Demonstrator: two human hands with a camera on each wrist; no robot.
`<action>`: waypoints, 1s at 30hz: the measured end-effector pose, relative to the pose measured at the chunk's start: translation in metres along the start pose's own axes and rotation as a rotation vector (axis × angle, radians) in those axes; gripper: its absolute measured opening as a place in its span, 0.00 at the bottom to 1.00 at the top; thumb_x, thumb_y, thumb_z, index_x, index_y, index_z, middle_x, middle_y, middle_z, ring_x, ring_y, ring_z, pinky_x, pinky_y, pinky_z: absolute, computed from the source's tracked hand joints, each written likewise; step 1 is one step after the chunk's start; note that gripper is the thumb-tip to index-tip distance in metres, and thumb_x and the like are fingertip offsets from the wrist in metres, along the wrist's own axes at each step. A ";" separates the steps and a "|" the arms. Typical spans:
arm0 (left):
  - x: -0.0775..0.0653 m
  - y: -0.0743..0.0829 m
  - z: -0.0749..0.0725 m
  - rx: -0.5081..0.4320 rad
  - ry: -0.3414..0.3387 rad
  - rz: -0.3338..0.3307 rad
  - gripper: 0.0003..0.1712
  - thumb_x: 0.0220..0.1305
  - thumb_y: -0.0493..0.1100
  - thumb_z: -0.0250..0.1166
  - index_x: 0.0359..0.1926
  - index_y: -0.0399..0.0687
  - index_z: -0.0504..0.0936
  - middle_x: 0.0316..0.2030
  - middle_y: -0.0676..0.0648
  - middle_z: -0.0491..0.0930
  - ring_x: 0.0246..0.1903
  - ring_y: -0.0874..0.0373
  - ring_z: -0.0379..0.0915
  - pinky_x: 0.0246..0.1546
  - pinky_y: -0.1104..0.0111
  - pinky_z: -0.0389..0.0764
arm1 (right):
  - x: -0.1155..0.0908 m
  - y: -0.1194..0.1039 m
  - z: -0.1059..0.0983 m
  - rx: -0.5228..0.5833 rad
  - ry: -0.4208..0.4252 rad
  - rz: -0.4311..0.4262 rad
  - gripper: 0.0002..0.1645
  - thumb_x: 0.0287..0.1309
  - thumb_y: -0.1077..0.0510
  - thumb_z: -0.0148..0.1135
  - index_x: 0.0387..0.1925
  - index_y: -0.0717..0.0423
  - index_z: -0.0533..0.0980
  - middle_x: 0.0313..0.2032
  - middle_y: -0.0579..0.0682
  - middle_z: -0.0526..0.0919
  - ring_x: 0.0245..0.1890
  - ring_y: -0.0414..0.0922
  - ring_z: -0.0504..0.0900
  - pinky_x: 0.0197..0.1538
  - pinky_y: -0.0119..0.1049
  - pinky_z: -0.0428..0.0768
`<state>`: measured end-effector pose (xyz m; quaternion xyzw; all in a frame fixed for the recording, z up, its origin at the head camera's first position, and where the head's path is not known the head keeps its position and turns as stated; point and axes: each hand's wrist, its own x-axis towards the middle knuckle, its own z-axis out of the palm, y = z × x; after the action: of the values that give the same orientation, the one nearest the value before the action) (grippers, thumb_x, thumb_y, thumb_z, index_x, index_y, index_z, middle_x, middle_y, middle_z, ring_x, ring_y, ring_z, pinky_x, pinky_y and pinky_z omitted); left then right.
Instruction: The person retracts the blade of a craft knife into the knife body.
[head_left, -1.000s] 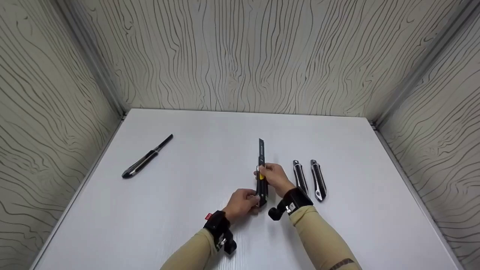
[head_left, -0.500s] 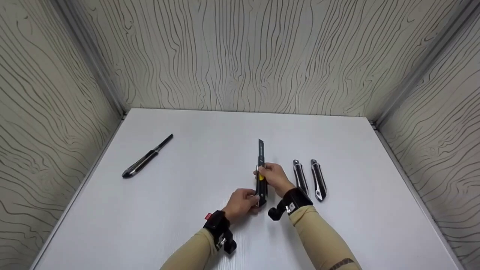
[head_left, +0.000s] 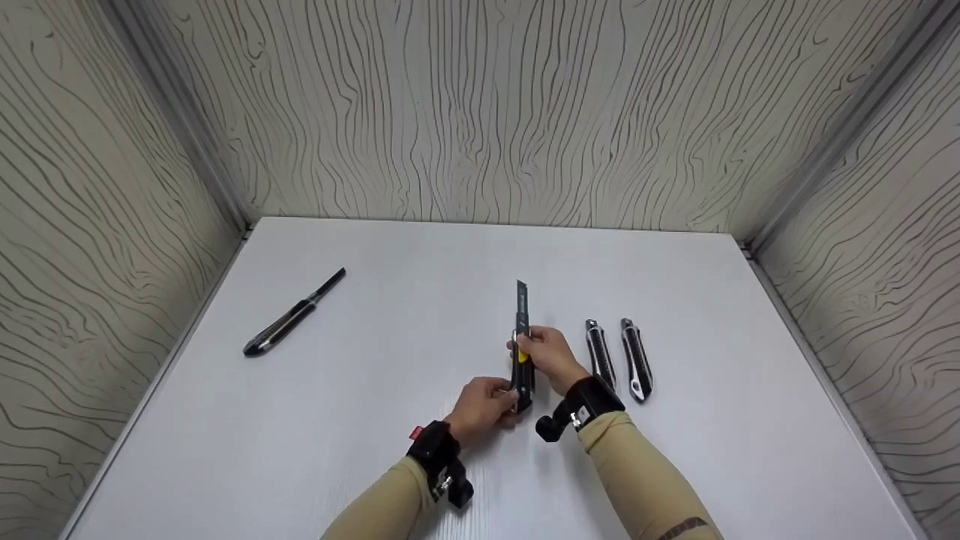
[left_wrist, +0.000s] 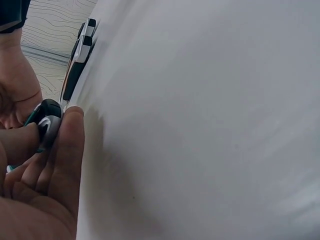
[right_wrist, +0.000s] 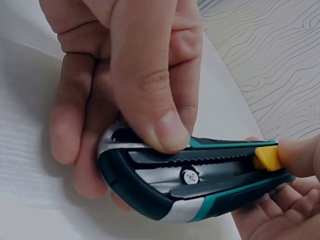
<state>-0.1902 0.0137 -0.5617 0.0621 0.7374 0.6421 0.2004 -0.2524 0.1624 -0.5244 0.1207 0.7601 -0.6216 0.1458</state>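
A black and teal utility knife [head_left: 523,381] with silver trim points away from me, its blade [head_left: 522,297] extended. Near its rear end, my left hand [head_left: 480,409] pinches the handle between thumb and fingers. My right hand [head_left: 553,352] grips it farther up, thumb against the yellow slider [right_wrist: 266,158]. In the right wrist view the slider sits in a toothed slot, with a screw [right_wrist: 190,176] showing inside the handle. The rounded handle end [left_wrist: 49,127] appears between the left thumb and fingers in the left wrist view.
Right of the hands lie two utility knives, the nearer one [head_left: 600,351] partly behind the right wrist and the outer one [head_left: 637,364] fully visible. Another knife [head_left: 282,328] with a dark extended blade lies at the far left. Wood-patterned panels [head_left: 480,112] border the white table [head_left: 405,300].
The blade tip and yellow slider have shifted very slightly toward me along with the right thumb. Both hands keep their hold on the utility knife; the other knives stay put.
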 end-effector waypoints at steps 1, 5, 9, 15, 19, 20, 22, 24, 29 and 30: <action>0.000 0.000 0.000 0.001 0.001 -0.001 0.13 0.67 0.35 0.58 0.48 0.30 0.80 0.35 0.35 0.86 0.25 0.57 0.81 0.30 0.65 0.85 | 0.000 0.000 0.000 0.002 0.002 0.001 0.18 0.69 0.61 0.51 0.56 0.66 0.73 0.47 0.59 0.85 0.41 0.43 0.83 0.47 0.34 0.80; -0.001 0.001 -0.001 0.001 0.003 -0.009 0.13 0.67 0.36 0.59 0.47 0.31 0.81 0.34 0.37 0.86 0.24 0.58 0.81 0.28 0.67 0.84 | 0.001 0.000 0.001 0.008 0.002 0.000 0.18 0.69 0.62 0.52 0.56 0.65 0.73 0.48 0.59 0.85 0.40 0.43 0.83 0.46 0.33 0.80; -0.002 0.002 -0.001 -0.020 0.000 -0.012 0.13 0.66 0.36 0.59 0.47 0.30 0.81 0.34 0.36 0.86 0.24 0.58 0.81 0.28 0.67 0.84 | 0.000 0.000 0.001 0.007 -0.002 -0.006 0.17 0.69 0.62 0.52 0.55 0.65 0.74 0.48 0.59 0.84 0.40 0.43 0.83 0.45 0.33 0.80; -0.003 0.003 -0.001 -0.055 -0.007 -0.012 0.13 0.67 0.35 0.58 0.48 0.29 0.79 0.35 0.33 0.86 0.25 0.58 0.82 0.29 0.65 0.85 | -0.002 0.001 0.001 0.035 -0.003 -0.037 0.16 0.68 0.64 0.52 0.54 0.67 0.74 0.46 0.59 0.85 0.41 0.43 0.83 0.45 0.32 0.81; -0.002 0.004 -0.002 -0.048 -0.008 -0.026 0.14 0.67 0.35 0.58 0.49 0.29 0.79 0.35 0.35 0.86 0.25 0.59 0.82 0.29 0.67 0.85 | -0.002 0.001 0.002 0.045 0.004 -0.043 0.16 0.67 0.65 0.52 0.54 0.67 0.74 0.44 0.58 0.86 0.42 0.43 0.83 0.45 0.32 0.81; -0.002 0.004 -0.002 -0.044 -0.008 -0.029 0.14 0.68 0.35 0.58 0.49 0.29 0.79 0.35 0.36 0.86 0.25 0.59 0.82 0.29 0.67 0.85 | -0.001 0.002 0.002 0.046 0.004 -0.042 0.16 0.67 0.65 0.52 0.54 0.67 0.74 0.44 0.58 0.86 0.42 0.44 0.83 0.45 0.32 0.81; -0.002 0.004 -0.002 -0.039 -0.007 -0.034 0.13 0.67 0.35 0.58 0.49 0.30 0.80 0.34 0.37 0.86 0.25 0.59 0.82 0.29 0.68 0.84 | -0.001 0.002 0.002 0.040 0.002 -0.044 0.17 0.67 0.65 0.52 0.55 0.67 0.73 0.45 0.59 0.85 0.43 0.44 0.83 0.45 0.32 0.81; -0.001 0.003 -0.002 -0.039 -0.005 -0.039 0.13 0.67 0.35 0.58 0.49 0.30 0.80 0.34 0.38 0.87 0.25 0.58 0.82 0.28 0.68 0.84 | -0.001 0.002 0.002 0.038 -0.006 -0.043 0.18 0.68 0.65 0.52 0.56 0.68 0.72 0.47 0.62 0.84 0.45 0.48 0.83 0.46 0.33 0.80; -0.001 0.003 -0.002 -0.054 -0.005 -0.035 0.13 0.68 0.35 0.58 0.49 0.30 0.80 0.35 0.37 0.86 0.26 0.56 0.83 0.29 0.67 0.85 | -0.002 0.001 0.002 0.042 -0.011 -0.047 0.19 0.67 0.66 0.52 0.58 0.69 0.71 0.49 0.63 0.84 0.48 0.51 0.83 0.48 0.34 0.81; -0.001 0.004 -0.002 -0.056 -0.006 -0.035 0.13 0.68 0.35 0.58 0.49 0.30 0.80 0.35 0.37 0.86 0.27 0.56 0.83 0.29 0.66 0.85 | -0.002 0.001 0.002 0.045 -0.007 -0.047 0.19 0.67 0.66 0.53 0.57 0.69 0.72 0.48 0.62 0.84 0.48 0.50 0.83 0.48 0.34 0.81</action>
<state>-0.1903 0.0123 -0.5577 0.0453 0.7196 0.6586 0.2154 -0.2501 0.1606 -0.5253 0.1041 0.7481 -0.6422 0.1309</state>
